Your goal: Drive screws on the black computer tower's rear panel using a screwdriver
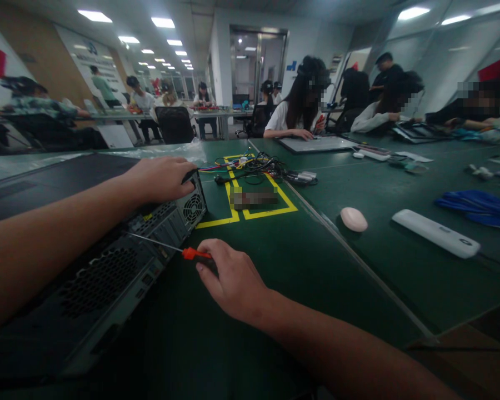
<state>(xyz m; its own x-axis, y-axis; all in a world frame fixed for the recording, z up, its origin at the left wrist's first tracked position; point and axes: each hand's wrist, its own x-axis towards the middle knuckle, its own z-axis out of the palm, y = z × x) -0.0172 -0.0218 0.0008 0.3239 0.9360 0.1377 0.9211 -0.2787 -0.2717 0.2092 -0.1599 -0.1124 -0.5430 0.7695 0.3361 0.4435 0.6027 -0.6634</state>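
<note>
A black desktop computer case [120, 283] lies on the green table at the left, its rear panel with a round fan grille and a honeycomb vent turned toward the right. Over the case's far top corner lies my left hand [162, 179], its fingers curled round the edge. My right hand [233, 278] is closed round the red and black handle of a screwdriver [189, 254]. The screwdriver's thin shaft points left, and its tip meets the rear panel near the upper edge; exactly what it touches is too small to make out.
Tangled cables [270, 166] lie beyond the case near yellow tape markings [270, 213]. Rightward are a pinkish rounded object [354, 219], a white oblong device [435, 233] and a blue cable bundle [479, 206]. Across the table, a person [294, 114] works at a flat panel [316, 144].
</note>
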